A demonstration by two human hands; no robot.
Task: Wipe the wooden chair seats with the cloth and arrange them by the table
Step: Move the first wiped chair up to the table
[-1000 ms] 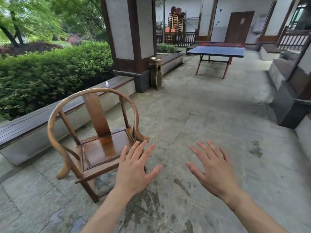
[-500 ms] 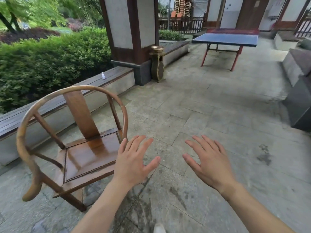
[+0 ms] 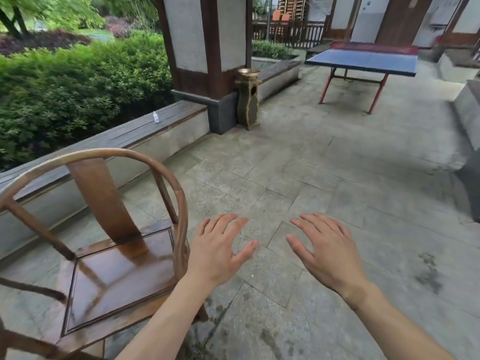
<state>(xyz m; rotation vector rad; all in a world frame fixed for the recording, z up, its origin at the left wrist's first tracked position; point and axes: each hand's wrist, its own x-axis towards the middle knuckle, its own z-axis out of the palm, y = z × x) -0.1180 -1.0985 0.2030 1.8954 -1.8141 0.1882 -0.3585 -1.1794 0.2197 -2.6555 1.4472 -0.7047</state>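
Wooden chair [image 3: 104,245] stands well short of the blue table [image 3: 363,61]. Left hand [image 3: 215,253] just beside its arm rail, right hand [image 3: 327,253] further off. Fingers spread, both empty; no cloth visible. Likely best: grip both rails, lift level.

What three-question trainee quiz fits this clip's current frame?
1. True or false: the left hand holds a cloth.
2. Which stands nearest the pillar? A) wooden chair B) table-tennis table C) brass-coloured bin
3. Fill in: a small white bottle stands on the ____.

Key:
1. False; both it and the right hand are empty and spread.
2. C
3. Bench ledge.
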